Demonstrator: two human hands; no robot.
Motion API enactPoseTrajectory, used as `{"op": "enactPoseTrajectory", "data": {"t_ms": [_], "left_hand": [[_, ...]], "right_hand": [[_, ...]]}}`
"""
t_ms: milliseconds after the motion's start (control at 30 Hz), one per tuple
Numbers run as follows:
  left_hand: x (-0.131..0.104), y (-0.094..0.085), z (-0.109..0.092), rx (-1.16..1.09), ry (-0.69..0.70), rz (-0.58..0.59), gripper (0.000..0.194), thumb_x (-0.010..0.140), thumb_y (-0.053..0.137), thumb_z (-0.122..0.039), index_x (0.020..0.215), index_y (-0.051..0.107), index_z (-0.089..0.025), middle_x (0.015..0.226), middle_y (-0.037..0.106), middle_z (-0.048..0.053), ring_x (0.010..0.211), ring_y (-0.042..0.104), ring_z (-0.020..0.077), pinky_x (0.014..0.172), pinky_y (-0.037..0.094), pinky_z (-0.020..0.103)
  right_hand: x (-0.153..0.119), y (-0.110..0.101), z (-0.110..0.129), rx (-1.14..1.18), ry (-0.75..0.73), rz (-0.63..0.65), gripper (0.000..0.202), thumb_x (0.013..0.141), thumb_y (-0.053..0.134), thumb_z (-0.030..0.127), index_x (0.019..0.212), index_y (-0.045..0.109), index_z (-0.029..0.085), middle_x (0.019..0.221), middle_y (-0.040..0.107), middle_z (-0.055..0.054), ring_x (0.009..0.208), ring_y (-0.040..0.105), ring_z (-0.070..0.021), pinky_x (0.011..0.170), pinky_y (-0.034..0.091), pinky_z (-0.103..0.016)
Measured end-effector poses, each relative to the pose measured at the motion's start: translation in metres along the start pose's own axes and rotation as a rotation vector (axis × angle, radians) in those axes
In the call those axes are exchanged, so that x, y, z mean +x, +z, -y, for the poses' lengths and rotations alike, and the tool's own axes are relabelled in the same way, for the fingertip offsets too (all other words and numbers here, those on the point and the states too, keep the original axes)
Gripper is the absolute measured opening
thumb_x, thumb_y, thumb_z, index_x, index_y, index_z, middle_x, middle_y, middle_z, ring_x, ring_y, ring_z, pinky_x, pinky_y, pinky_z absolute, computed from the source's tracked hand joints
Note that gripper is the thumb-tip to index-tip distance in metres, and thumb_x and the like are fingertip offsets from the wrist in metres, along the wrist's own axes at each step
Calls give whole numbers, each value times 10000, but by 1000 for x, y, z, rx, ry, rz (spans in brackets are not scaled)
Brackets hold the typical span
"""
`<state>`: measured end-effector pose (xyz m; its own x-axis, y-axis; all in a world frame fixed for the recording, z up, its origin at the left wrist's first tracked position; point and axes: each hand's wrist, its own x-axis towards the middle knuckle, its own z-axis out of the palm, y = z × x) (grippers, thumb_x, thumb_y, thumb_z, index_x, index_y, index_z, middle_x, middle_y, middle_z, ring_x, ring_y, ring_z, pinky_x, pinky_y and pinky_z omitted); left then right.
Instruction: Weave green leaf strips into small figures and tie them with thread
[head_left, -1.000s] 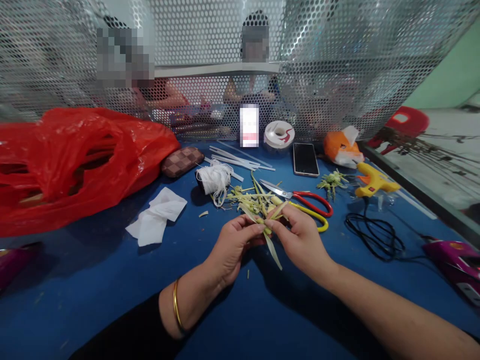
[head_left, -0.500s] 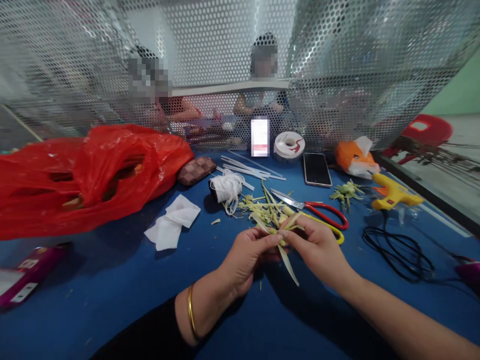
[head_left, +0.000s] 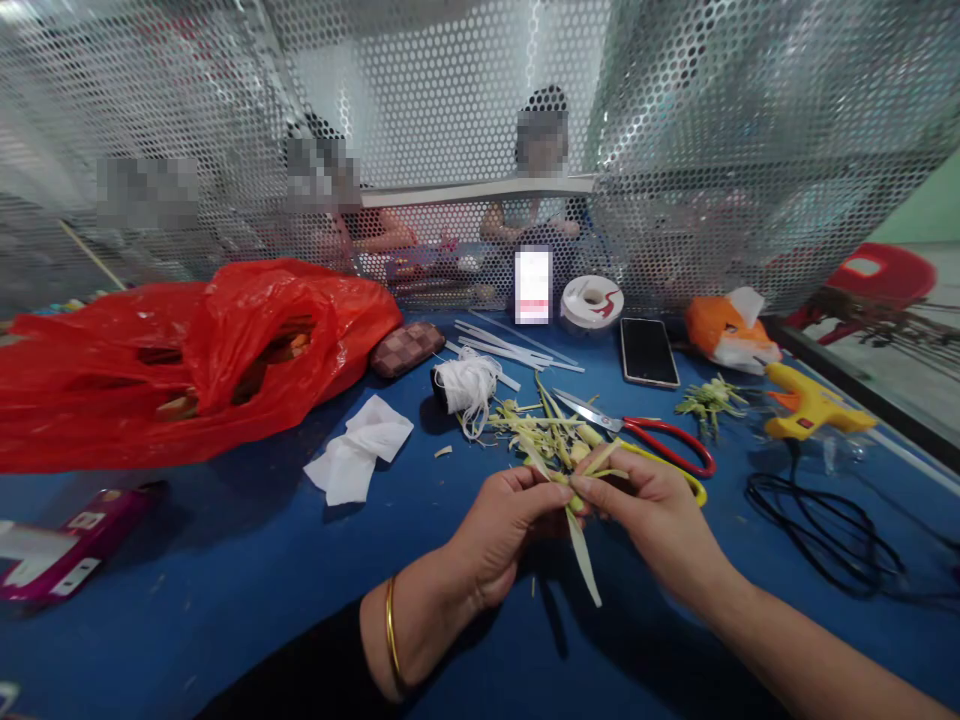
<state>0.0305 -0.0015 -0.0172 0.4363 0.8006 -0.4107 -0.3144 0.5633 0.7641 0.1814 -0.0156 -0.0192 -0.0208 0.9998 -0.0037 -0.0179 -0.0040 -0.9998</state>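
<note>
Between both hands is a small bundle of pale yellow-green leaf-like strips (head_left: 583,560), one long strip hanging down toward me. My left hand (head_left: 504,530) pinches it from the left between thumb and fingers, a gold bangle on the wrist. My right hand (head_left: 641,505) pinches the same bundle from the right, thumb against its middle. Just beyond the fingers lies a loose pile of similar yellow-green pieces (head_left: 536,425). Scissors (head_left: 660,440) with red and yellow handles lie beside the pile, partly behind my right hand. A spool of white string (head_left: 466,385) stands left of the pile.
Leftward are a red plastic bag (head_left: 225,400), a checkered pouch (head_left: 409,349), white tissue (head_left: 364,450) and a purple device (head_left: 82,540). Beyond lie white sticks (head_left: 517,350), a ribbon roll (head_left: 592,302) and a phone (head_left: 649,352). A yellow glue gun (head_left: 814,405) with black cable is rightward. People sit behind perforated mesh.
The whole view has shifted, so things appear slightly further right and lower. Both hands keep their pinch on the bundle, with little change in their pose.
</note>
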Motion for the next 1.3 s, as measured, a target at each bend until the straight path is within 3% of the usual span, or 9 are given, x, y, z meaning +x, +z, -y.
{"op": "enactPoseTrajectory", "data": {"t_ms": [200, 333, 467, 667, 800, 933, 1033, 1167, 1300], "left_hand": [[-2, 2, -4, 25, -20, -8, 113, 634, 730, -193, 712, 722, -111, 693, 682, 65, 603, 593, 117, 668, 472, 263], [-1, 3, -2, 17, 8, -61, 109, 598, 739, -168, 683, 724, -101, 648, 683, 74, 595, 603, 129, 668, 474, 270], [-1, 3, -6, -14, 60, -144, 116, 599, 743, -167, 691, 728, -98, 656, 685, 69, 584, 600, 124, 666, 479, 270], [-9, -15, -43, -111, 275, -285, 110, 622, 749, -201, 690, 714, -121, 696, 705, 52, 642, 627, 126, 684, 496, 249], [-19, -42, -76, -200, 505, -374, 122, 613, 757, -193, 714, 715, -139, 721, 711, 24, 652, 631, 110, 639, 499, 210], [-22, -65, -89, -237, 575, -495, 104, 612, 763, -183, 689, 709, -138, 716, 722, 34, 645, 643, 113, 634, 514, 208], [-17, -75, -88, -242, 584, -503, 129, 610, 774, -194, 697, 711, -124, 720, 727, 45, 645, 649, 112, 622, 513, 201], [-9, -81, -87, -277, 608, -535, 126, 620, 770, -183, 710, 709, -120, 720, 729, 42, 662, 655, 109, 640, 511, 197], [-8, -83, -88, -280, 598, -568, 82, 654, 744, -177, 694, 706, -116, 704, 728, 47, 654, 657, 106, 648, 505, 196]], "right_hand": [[0, 0, 3, -135, -177, -24, 183, 766, 696, 305, 634, 641, 191, 643, 598, -10, 586, 570, -152, 564, 473, -289], [1, 1, 4, -23, -41, 15, 177, 727, 723, 337, 666, 653, 187, 656, 611, -5, 566, 581, -145, 547, 493, -280], [6, -3, 8, 55, 107, 47, 272, 637, 788, 346, 836, 682, 193, 771, 686, -30, 695, 639, -183, 669, 531, -305], [14, -18, 3, -198, -14, -149, 334, 721, 703, 467, 899, 710, 184, 843, 688, -73, 708, 606, -200, 673, 510, -340], [25, -15, 2, -455, -255, -91, 219, 818, 605, 409, 829, 681, 204, 801, 649, -59, 715, 596, -210, 635, 481, -342], [60, 6, 16, -836, -470, 53, 171, 846, 591, 296, 980, 652, 209, 953, 635, -79, 830, 614, -232, 726, 485, -372], [98, 38, 25, -1057, -555, 87, 403, 762, 684, 231, 1152, 591, 187, 1198, 592, -126, 1053, 579, -302, 869, 461, -427], [141, 83, 20, -1034, -573, 259, 701, 573, 795, 137, 1227, 548, 179, 1292, 552, -157, 1218, 479, -336, 1026, 350, -459], [159, 104, 12, -902, -499, 273, 648, 436, 788, 28, 1047, 638, 182, 1106, 659, -145, 1095, 562, -356, 971, 381, -480]]}}
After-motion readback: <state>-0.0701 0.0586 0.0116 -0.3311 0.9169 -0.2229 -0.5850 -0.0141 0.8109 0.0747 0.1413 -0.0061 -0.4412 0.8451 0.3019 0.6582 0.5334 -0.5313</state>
